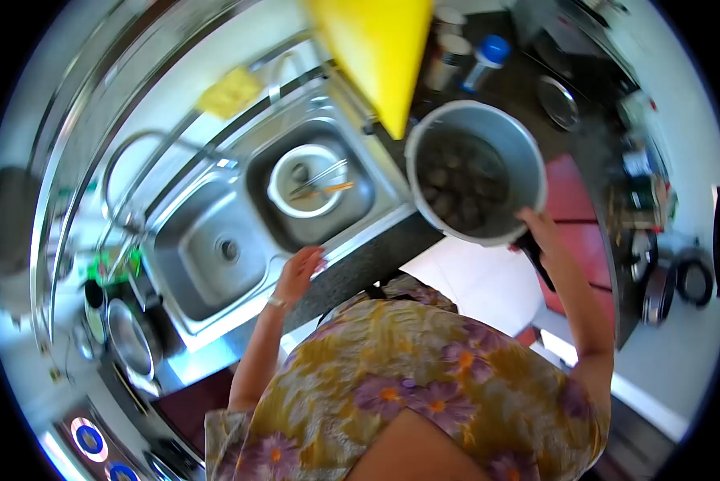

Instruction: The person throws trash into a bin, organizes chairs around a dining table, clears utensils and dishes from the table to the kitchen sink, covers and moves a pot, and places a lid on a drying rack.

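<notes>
A large metal pot [528, 152] with dark round lumps in murky liquid is at the right of the sink. My right hand [541, 234] is closed around its black handle, at the pot's lower right rim. My left hand [300, 274] is in front of the sink's near edge, its fingers bent and partly blurred; whether it holds anything cannot be made out. Behind it, a white bowl [278, 186] with utensils in it sits in the right basin of the double sink [207, 280].
A yellow panel [376, 56] hangs over the counter behind the sink. Bottles, one with a blue cap [494, 50], stand beyond the pot. A round lid [558, 103] lies on the dark counter. Metal pans [131, 338] are at the left; more cookware [658, 293] is at the far right.
</notes>
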Tool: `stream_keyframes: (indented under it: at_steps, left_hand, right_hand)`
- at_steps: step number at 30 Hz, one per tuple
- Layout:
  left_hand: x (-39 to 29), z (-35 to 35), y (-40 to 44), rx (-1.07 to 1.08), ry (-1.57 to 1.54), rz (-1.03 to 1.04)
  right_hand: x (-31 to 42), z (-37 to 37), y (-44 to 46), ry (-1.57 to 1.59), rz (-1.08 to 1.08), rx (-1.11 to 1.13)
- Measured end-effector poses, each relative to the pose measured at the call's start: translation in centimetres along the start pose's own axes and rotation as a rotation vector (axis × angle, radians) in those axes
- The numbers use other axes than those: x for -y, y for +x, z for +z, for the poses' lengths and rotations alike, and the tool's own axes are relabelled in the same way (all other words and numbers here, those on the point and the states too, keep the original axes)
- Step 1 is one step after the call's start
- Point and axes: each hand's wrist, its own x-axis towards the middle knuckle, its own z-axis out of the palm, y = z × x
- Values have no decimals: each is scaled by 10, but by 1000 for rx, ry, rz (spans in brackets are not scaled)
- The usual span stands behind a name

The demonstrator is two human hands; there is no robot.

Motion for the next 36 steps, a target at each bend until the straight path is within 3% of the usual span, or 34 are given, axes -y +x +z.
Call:
stream_keyframes:
  at_steps: [4,7,10,12,19,25,29,31,32,36]
  left_hand:
    - [-10,-3,13,-78,-13,132]
    - [2,-19,3,-178,-142,202]
    - [21,-37,-29,-288,-285,133]
    - [42,-53,-53,-244,-244,70]
    - [93,-117,-130,-345,-411,-80]
    - [108,-155,-140,-457,-549,-24]
    - [118,-178,-147,-620,-690,-124]
    - [85,-190,-168,-365,-1194,21]
    - [83,-198,-172,-298,-1298,49]
    - [99,-224,-174,-314,-1252,58]
  right_hand:
    - [10,44,-45,49,82,53]
    - [-15,72,-69,184,156,-35]
    - [-37,94,-76,168,257,89]
    - [-44,123,-93,155,258,91]
    - [-52,224,-144,-27,124,151]
    - [-46,309,-163,-137,83,415]
    - [-50,361,-157,-210,130,691]
    - [-54,389,-160,-215,86,758]
    - [-57,399,-161,-236,116,792]
    - [-65,429,-159,-245,365,902]
